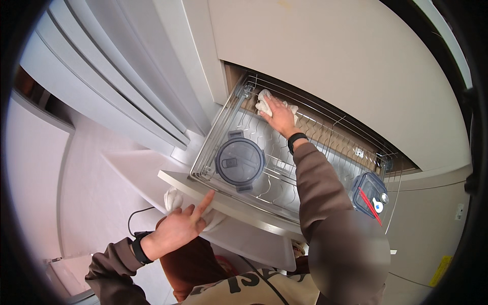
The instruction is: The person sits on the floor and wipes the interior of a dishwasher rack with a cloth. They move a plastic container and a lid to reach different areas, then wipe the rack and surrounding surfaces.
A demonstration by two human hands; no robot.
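Observation:
My right hand [280, 116] presses a crumpled white cloth [264, 100] against the back left of a pulled-out wire dish rack drawer [207, 143]. Its fingers are spread over the cloth. My left hand [175, 230] is at the drawer's pale front panel [236, 214], index finger stretched out by the panel's top edge. A second white cloth [173, 199] shows on both sides of that hand, bunched beneath its curled fingers; the palm is hidden. Between my arms, inside the rack, stands a round container with a blue-grey clip lid [240, 160].
At the drawer's right end lies a rectangular lidded container [368, 192] with red chopsticks [369, 206] and a white spoon-like utensil [377, 206] on top. A cabinet front [335, 65] rises behind. Ribbed pale panels [126, 76] stand at the left. A dark cable [131, 219] hangs near my left wrist.

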